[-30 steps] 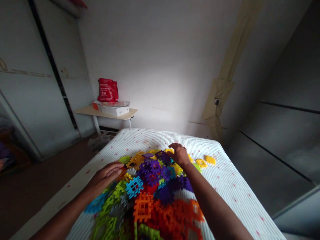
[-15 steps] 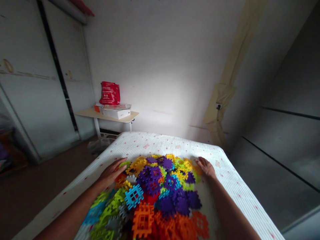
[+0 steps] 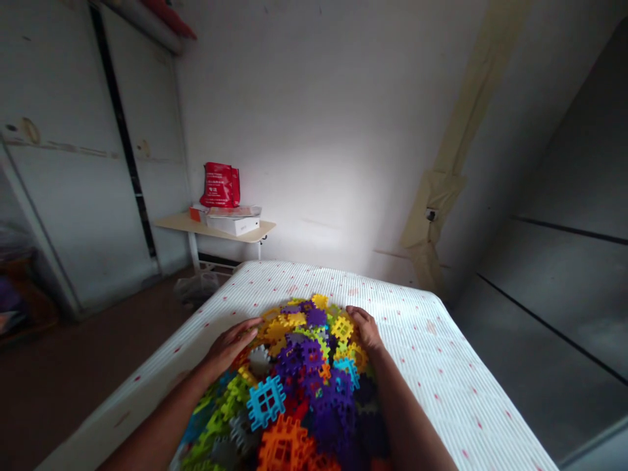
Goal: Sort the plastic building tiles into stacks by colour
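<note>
A heap of plastic interlocking building tiles (image 3: 311, 356) in purple, yellow, green, orange, grey and blue lies on the bed between my forearms. My left hand (image 3: 233, 341) rests along the heap's left side, fingers stretched out toward its far edge. Against the right side, my right hand (image 3: 364, 327) touches the yellow tiles with its fingers extended. A blue window-shaped tile (image 3: 265, 401) sits on top at the near left, above an orange tile (image 3: 284, 446). My right forearm hides part of the heap's near right side.
The bed has a white striped sheet (image 3: 432, 353) with small red marks. Beyond its far left corner stands a small table (image 3: 184, 222) with a white box (image 3: 234, 224) and a red bag (image 3: 220, 185). A plastic bag (image 3: 196, 286) lies on the floor. A wall socket (image 3: 431, 214) is at the right.
My right hand has moved left, pushing the right side of the heap inward, so the tiles are bunched closer together. My left hand has shifted slightly right. The view has moved a little.
</note>
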{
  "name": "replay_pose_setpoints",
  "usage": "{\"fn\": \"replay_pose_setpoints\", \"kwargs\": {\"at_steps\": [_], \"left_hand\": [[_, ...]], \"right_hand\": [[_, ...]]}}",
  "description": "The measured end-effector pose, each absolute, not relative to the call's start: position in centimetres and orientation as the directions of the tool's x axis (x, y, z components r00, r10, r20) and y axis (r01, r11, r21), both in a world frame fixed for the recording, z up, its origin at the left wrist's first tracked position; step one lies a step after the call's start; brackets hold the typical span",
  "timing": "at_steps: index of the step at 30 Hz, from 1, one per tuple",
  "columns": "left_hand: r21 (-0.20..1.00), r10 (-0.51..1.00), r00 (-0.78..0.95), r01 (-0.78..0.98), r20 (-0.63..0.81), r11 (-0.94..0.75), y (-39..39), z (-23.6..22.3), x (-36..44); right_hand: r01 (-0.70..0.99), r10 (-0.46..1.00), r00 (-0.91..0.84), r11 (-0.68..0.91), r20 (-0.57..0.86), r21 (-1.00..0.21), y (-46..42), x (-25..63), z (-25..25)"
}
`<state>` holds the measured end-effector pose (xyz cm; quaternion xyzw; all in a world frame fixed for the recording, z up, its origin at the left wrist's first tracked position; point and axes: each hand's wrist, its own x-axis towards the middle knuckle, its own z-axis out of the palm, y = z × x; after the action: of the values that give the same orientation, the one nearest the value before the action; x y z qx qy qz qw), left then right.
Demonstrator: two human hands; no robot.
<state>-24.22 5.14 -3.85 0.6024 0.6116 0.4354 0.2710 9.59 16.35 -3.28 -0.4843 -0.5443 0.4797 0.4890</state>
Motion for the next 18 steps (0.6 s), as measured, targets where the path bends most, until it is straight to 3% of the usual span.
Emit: {"fn": "replay_pose_setpoints", "kwargs": {"at_steps": [9, 18], "left_hand": [[0.851, 0.967, -0.189, 0.522, 0.172, -0.049, 5.4, -4.1, -23.4], [0.911, 0.975, -0.172, 0.409, 0.142, -0.06, 6.3, -3.2, -21.4]], "right_hand": [[-0.207, 0.955, -0.295, -0.083, -0.018, -0.975, 14.0, 4.3, -2.1], [-0.191, 0.891, -0.454, -0.107, -0.009, -0.976, 12.8, 0.8, 1.3]]}}
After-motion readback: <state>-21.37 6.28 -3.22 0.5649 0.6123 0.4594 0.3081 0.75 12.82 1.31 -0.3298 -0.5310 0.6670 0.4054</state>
